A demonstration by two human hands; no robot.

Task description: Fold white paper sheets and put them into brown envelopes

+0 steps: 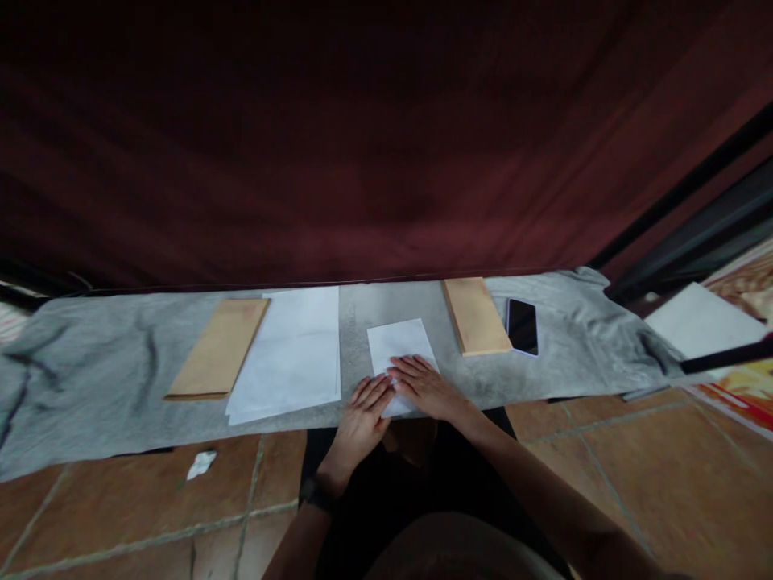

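The left hand (363,411) and right hand (426,390) are held palm down, close together; the left forearm (303,532) is angled toward one o'clock, the right forearm (531,475) toward ten.

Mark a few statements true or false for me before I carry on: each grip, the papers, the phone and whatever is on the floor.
1. Fingers of the left grip and the right grip lie on the small white sheet. True.
2. The phone lies left of the large white sheets. False: it is on the right, beside the tan slab.
3. A dark band is worn on the left wrist. True.
4. The brown packet sits between the large white sheets and the small one. False: it is on the left side of the large sheets.
5. A white scrap lies on the tiled floor. True.
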